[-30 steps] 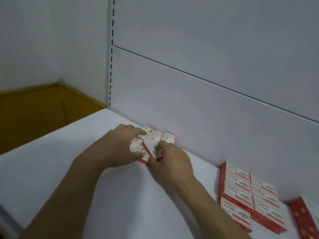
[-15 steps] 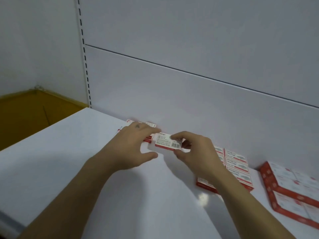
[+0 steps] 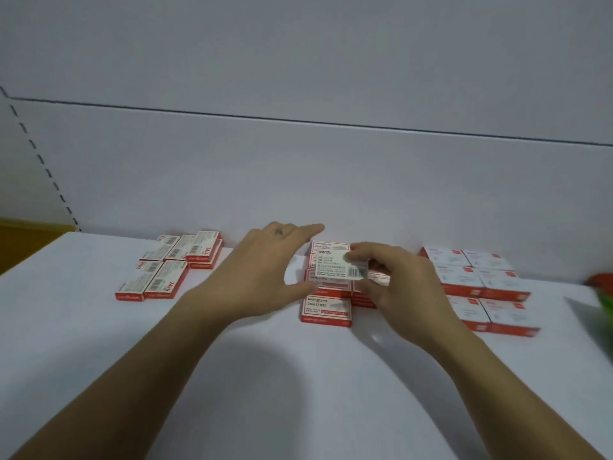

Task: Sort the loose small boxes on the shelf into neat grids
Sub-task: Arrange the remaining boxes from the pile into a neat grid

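Note:
My right hand (image 3: 394, 280) pinches a small red-and-white box (image 3: 338, 263) and holds it just above the middle group of boxes (image 3: 326, 308), which lies against the back wall. My left hand (image 3: 262, 273) hovers with fingers spread just left of that group, holding nothing. Further left, a loose cluster of the same small boxes (image 3: 166, 270) lies unevenly on the white shelf (image 3: 232, 376). The middle group's right part is hidden behind my right hand.
To the right lies a grid of larger red-and-white boxes (image 3: 477, 283). A blurred green and red object (image 3: 603, 293) shows at the right edge. The slotted upright (image 3: 43, 167) marks the shelf's left end, with yellow floor beyond.
My right hand lifted one box from the left cluster and carried it right, over the middle group. My left hand followed, open. The view swung right.

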Demonstrator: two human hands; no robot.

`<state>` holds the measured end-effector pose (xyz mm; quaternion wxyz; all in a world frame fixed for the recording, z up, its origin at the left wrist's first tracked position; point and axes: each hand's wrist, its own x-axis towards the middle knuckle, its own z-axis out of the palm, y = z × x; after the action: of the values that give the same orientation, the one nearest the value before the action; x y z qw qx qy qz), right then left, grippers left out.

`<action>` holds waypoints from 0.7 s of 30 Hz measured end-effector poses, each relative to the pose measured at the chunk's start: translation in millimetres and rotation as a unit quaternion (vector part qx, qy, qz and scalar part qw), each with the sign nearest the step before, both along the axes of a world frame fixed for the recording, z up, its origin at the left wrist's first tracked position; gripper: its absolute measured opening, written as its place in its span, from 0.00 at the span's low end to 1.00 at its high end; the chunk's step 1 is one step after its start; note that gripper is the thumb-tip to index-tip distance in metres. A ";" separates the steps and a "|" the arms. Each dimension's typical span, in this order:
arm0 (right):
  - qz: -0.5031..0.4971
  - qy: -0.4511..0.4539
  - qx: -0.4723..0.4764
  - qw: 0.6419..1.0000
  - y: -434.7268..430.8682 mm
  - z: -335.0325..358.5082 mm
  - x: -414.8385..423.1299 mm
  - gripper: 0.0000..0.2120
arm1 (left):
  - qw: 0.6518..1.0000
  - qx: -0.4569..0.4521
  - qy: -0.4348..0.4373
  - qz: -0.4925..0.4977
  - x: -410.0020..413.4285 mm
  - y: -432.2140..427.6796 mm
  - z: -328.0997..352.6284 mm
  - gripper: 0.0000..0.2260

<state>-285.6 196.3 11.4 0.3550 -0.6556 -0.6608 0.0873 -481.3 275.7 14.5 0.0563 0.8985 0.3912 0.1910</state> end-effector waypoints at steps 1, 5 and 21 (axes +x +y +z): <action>0.001 0.008 0.002 1.000 -1.7 -1.8 2.0 0.17 | 1.000 -0.003 -0.019 -0.001 6.2 -2.5 -3.8 0.37; 0.019 0.010 0.022 1.000 0.5 -8.6 1.8 0.17 | 0.999 0.034 -0.038 0.000 17.4 -6.8 -19.9 0.39; -0.036 0.225 0.046 0.973 5.8 -27.5 -17.1 0.20 | 0.978 -0.011 -0.204 -0.050 2.9 -5.5 -42.0 0.18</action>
<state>-302.7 202.1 -16.1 0.5276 -0.6254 -0.5429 0.1889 -478.4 270.3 -27.5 0.1540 0.8586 0.3279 0.3627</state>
